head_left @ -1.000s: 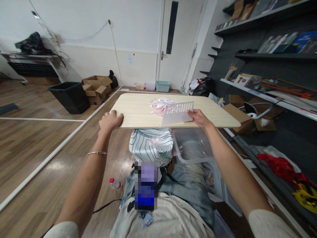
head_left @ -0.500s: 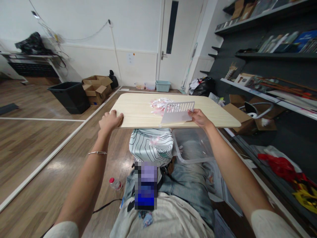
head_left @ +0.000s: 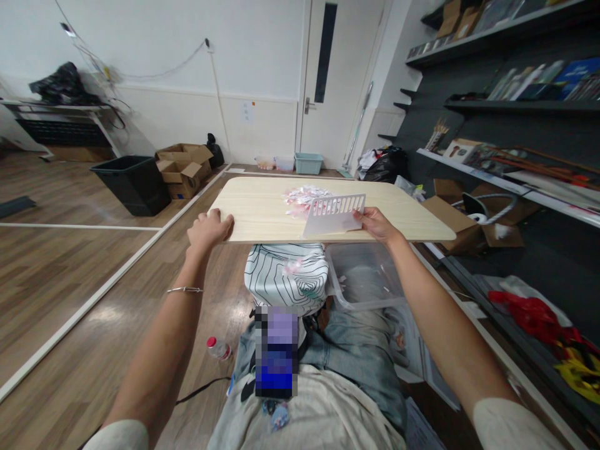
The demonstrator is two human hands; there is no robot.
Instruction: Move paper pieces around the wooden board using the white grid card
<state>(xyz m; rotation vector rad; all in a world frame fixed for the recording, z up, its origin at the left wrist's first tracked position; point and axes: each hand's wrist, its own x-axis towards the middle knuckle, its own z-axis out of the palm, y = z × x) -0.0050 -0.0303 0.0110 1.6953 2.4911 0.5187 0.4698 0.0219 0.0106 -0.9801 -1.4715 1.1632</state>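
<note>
A light wooden tabletop [head_left: 262, 209] stretches out in front of me. My left hand [head_left: 207, 229] grips its near left edge, fingers curled over the rim. My right hand [head_left: 375, 223] holds a white slotted plastic panel [head_left: 330, 215] by its right end, with the panel's lower edge resting on the tabletop. Just behind the panel lies a heap of small pink and white scraps [head_left: 302, 195].
Below the table sit a white bag with black line pattern [head_left: 287, 275] and a clear plastic bin [head_left: 363, 278]. A water bottle [head_left: 218, 347] lies on the floor at left. Farther off are a black bin [head_left: 131, 181], cardboard boxes [head_left: 184, 167], and shelves [head_left: 510, 169] along the right wall.
The white panel shifted very slightly left along the tabletop with my right hand. My left hand stayed on the table edge.
</note>
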